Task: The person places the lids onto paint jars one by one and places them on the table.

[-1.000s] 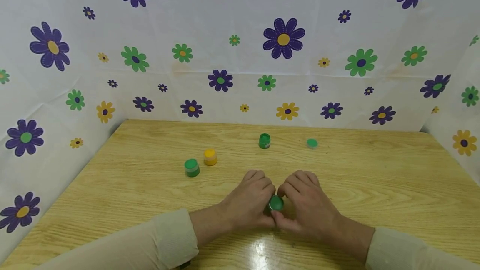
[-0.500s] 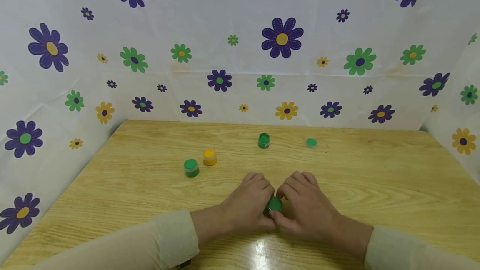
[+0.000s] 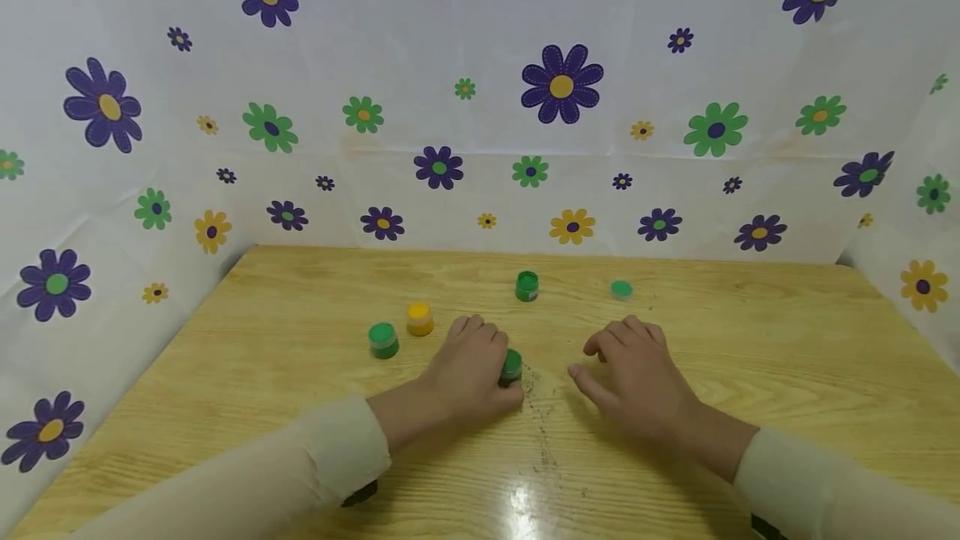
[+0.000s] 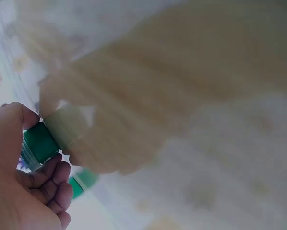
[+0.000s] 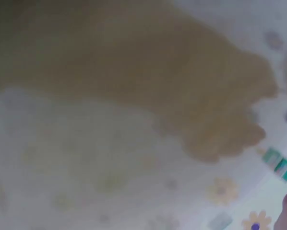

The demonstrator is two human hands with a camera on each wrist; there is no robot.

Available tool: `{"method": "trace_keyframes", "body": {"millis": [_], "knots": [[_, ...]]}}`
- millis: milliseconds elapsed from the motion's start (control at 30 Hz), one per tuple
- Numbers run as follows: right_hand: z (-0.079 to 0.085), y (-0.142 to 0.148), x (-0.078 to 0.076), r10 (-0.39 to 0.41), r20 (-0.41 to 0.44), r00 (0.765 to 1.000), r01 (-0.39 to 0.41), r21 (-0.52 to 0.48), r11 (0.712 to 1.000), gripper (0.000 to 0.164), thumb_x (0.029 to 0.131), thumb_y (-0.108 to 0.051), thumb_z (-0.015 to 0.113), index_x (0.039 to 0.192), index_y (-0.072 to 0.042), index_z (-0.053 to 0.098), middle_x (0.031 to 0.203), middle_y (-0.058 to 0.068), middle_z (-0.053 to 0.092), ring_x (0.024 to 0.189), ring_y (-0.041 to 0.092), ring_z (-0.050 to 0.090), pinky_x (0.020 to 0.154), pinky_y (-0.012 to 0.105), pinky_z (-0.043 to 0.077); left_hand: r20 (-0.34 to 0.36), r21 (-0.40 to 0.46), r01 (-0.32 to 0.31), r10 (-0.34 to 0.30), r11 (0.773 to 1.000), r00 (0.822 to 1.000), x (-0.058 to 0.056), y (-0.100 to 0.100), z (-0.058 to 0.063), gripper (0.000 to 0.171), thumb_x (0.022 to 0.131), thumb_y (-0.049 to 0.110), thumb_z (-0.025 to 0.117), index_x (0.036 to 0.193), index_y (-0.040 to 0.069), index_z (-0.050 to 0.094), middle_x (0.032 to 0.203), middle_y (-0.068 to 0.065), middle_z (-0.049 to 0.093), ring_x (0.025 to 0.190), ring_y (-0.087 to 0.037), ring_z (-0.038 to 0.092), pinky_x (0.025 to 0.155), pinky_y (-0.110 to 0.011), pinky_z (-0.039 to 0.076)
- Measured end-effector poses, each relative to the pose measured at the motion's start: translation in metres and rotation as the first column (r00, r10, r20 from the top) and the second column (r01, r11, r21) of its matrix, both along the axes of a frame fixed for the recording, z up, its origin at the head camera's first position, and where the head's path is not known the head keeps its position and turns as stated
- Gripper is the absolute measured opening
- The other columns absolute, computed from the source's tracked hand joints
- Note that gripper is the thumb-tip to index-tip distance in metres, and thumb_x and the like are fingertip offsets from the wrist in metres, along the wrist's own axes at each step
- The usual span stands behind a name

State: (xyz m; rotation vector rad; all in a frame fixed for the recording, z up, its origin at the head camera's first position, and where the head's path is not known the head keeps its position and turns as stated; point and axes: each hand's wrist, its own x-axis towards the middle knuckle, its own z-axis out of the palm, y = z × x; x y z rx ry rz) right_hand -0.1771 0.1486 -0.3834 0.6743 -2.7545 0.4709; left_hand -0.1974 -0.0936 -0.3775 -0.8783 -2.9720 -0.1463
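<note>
My left hand (image 3: 468, 369) grips a small green paint pot (image 3: 512, 365) between thumb and fingers, over the middle of the table. The left wrist view shows the same pot (image 4: 41, 143) pinched by the thumb and fingertips, its green body and clear rim visible. My right hand (image 3: 647, 377) is apart from the pot, to its right, with fingers loosely bent and nothing in them. Only a sliver of that hand (image 5: 286, 213) enters the right wrist view.
Left of my left hand stand another green pot (image 3: 383, 341) and a yellow pot (image 3: 420, 319). Farther back are an uncovered green pot (image 3: 527, 287) and a loose green lid (image 3: 621, 289). Dark specks (image 3: 543, 432) mark the wooden table (image 3: 750, 340). A flowered cloth (image 3: 480, 40) surrounds it.
My right hand has let go of the green paint pot and moved right. My left hand, still holding the pot, has shifted left and slightly away from me.
</note>
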Motion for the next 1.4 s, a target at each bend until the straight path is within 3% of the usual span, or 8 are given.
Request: {"method": "trace_keyframes", "body": {"millis": [167, 367, 533, 800, 900, 1100, 1233, 1400], "knots": [[0.000, 0.012, -0.022, -0.090, 0.070, 0.993, 0.092, -0.030, 0.995, 0.034, 0.096, -0.039, 0.061, 0.103, -0.006, 0.067, 0.092, 0.003, 0.061, 0.093, 0.022, 0.049, 0.092, 0.050, 0.034, -0.005, -0.017, -0.067, 0.067, 0.998, 0.998, -0.020, -0.008, -0.003, 0.038, 0.086, 0.041, 0.057, 0.097, 0.004, 0.060, 0.094, -0.006, 0.059, 0.095, -0.026, 0.048, 0.099, -0.045, 0.036], [0.004, 0.029, -0.048, -0.200, 0.167, 0.965, 0.216, -0.079, 0.973, 0.041, 0.095, -0.037, 0.060, 0.110, 0.000, 0.067, 0.099, 0.012, 0.066, 0.099, 0.031, 0.051, 0.086, 0.051, 0.033, -0.011, -0.038, -0.159, 0.159, 0.986, 0.987, -0.045, -0.016, -0.002, 0.030, 0.083, 0.040, 0.056, 0.078, 0.011, 0.051, 0.082, -0.004, 0.051, 0.085, -0.025, 0.043, 0.095, -0.044, 0.033], [0.005, 0.038, -0.068, -0.260, 0.195, 0.946, 0.278, -0.073, 0.958, 0.044, 0.093, -0.035, 0.060, 0.113, 0.003, 0.066, 0.100, 0.015, 0.065, 0.098, 0.033, 0.050, 0.082, 0.049, 0.031, 0.010, -0.066, -0.263, 0.264, 0.963, 0.964, -0.067, -0.022, 0.003, 0.034, 0.083, 0.042, 0.058, 0.070, 0.012, 0.048, 0.075, -0.004, 0.049, 0.083, -0.027, 0.043, 0.089, -0.044, 0.032], [0.007, 0.047, -0.090, -0.316, 0.259, 0.913, 0.338, -0.048, 0.940, 0.051, 0.094, -0.039, 0.059, 0.119, 0.006, 0.063, 0.108, 0.021, 0.065, 0.106, 0.038, 0.049, 0.091, 0.055, 0.032, 0.010, -0.092, -0.371, 0.374, 0.924, 0.927, -0.096, -0.032, 0.003, 0.039, 0.084, 0.046, 0.058, 0.072, 0.010, 0.048, 0.078, -0.008, 0.050, 0.086, -0.030, 0.044, 0.087, -0.043, 0.030], [0.008, 0.051, -0.097, -0.329, 0.274, 0.904, 0.349, -0.027, 0.937, 0.054, 0.093, -0.041, 0.059, 0.119, 0.006, 0.063, 0.110, 0.022, 0.066, 0.108, 0.039, 0.050, 0.092, 0.057, 0.032, -0.013, -0.094, -0.371, 0.372, 0.924, 0.928, -0.101, -0.028, 0.003, 0.041, 0.084, 0.047, 0.059, 0.079, 0.007, 0.051, 0.086, -0.010, 0.052, 0.092, -0.031, 0.044, 0.091, -0.045, 0.031], [0.007, 0.060, -0.106, -0.355, 0.295, 0.887, 0.361, 0.034, 0.932, 0.060, 0.093, -0.048, 0.058, 0.121, 0.005, 0.064, 0.115, 0.021, 0.067, 0.112, 0.042, 0.051, 0.092, 0.060, 0.033, -0.009, -0.032, -0.256, 0.255, 0.966, 0.967, -0.103, 0.004, 0.007, 0.050, 0.084, 0.052, 0.059, 0.096, 0.003, 0.057, 0.102, -0.012, 0.054, 0.103, -0.033, 0.043, 0.101, -0.049, 0.029], [0.006, 0.060, -0.108, -0.332, 0.326, 0.885, 0.336, 0.046, 0.941, 0.061, 0.094, -0.049, 0.055, 0.122, 0.005, 0.064, 0.121, 0.021, 0.066, 0.115, 0.043, 0.050, 0.091, 0.059, 0.032, 0.005, -0.023, -0.208, 0.208, 0.978, 0.978, -0.106, 0.025, 0.006, 0.049, 0.085, 0.056, 0.059, 0.090, 0.006, 0.058, 0.094, -0.008, 0.055, 0.098, -0.030, 0.043, 0.098, -0.046, 0.030], [0.005, 0.056, -0.109, -0.319, 0.352, 0.880, 0.327, 0.040, 0.944, 0.057, 0.094, -0.045, 0.055, 0.120, 0.005, 0.064, 0.121, 0.021, 0.066, 0.114, 0.040, 0.049, 0.091, 0.055, 0.031, 0.012, -0.040, -0.209, 0.210, 0.977, 0.978, -0.112, 0.038, 0.002, 0.041, 0.086, 0.051, 0.058, 0.079, 0.011, 0.053, 0.084, -0.005, 0.052, 0.091, -0.027, 0.042, 0.089, -0.042, 0.029]]}}
